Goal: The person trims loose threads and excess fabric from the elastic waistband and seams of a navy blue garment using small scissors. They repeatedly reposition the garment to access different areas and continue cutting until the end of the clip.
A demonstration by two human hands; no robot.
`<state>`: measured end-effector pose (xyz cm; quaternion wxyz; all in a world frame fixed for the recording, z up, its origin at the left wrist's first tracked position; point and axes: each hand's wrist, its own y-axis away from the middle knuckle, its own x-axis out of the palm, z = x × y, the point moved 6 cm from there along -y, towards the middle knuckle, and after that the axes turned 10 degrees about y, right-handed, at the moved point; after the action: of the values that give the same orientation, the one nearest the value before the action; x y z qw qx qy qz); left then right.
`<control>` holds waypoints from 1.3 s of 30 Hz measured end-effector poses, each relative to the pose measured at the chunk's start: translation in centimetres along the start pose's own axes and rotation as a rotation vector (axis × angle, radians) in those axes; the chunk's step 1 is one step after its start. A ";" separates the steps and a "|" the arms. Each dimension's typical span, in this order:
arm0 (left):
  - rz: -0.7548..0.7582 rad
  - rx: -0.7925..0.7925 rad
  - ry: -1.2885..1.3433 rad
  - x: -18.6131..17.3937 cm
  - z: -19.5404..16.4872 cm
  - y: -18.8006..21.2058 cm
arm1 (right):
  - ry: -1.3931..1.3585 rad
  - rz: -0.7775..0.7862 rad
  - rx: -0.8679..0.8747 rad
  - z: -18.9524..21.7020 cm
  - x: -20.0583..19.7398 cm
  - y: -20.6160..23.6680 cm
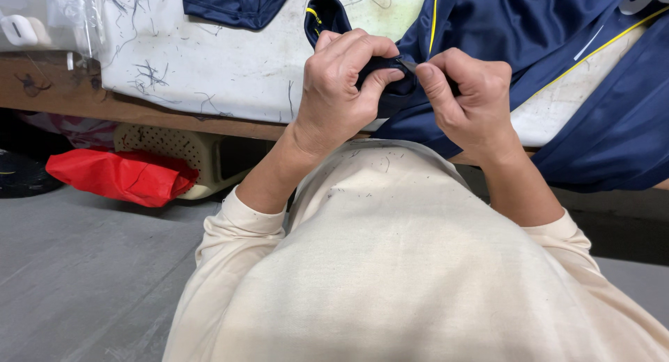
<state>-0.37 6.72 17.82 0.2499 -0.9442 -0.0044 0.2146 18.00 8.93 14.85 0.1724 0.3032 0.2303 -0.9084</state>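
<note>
far to the left of the fingers, a white plastic object (19,29) is seen at the table's upper corner, with a clear plastic bag (70,10) just beside it. below these, under the table edge and well apart from the hands, a red bag (122,175) is laid on the grey floor (77,278), touching a beige perforated basket (178,149) behind it. the white table top (223,69) is strewn with loose dark thread scraps, and a folded piece of navy cloth (237,3) is seen at its far edge, up and to the left of the fingers.

the left hand (341,90) is held above the table's near edge, with its fingers (359,48) curled and pressed together over a small fold of the navy garment (516,34); the thumb is pressed against that fold from below, so the fabric is pinched. a narrow navy strip with yellow piping (322,15) is seen rising just beyond these fingers.

the right hand (470,101) is held just beside the left, knuckle to knuckle. a small metal tip (408,65) is gripped between its thumb and bent forefinger, and it is pointed at the pinched fold; what tool it belongs to cannot be told, as the rest is hidden in the fist. the other fingers are curled shut.

to the right of the fingers, the bulk of the navy garment, lined with yellow piping, is spread across the table and draped over its edge. below both hands, a cream long-sleeved top (418,264) flecked with thread bits is worn by the person.
</note>
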 end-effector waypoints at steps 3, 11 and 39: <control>0.003 -0.023 0.010 -0.2 0.2 -0.1 | -0.043 -0.025 0.004 -0.2 -0.4 0.0; 0.038 -0.003 0.022 -0.1 0.4 -0.1 | -0.768 0.217 0.192 -2.7 3.0 -1.2; 0.038 -0.853 1.225 0.5 6.8 1.3 | -0.770 -0.217 0.653 -8.2 1.4 3.5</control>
<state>-2.85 8.81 11.68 -0.1843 -0.9097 0.0689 -0.3658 22.42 10.04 7.01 0.0461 -0.0408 -0.1153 -0.9914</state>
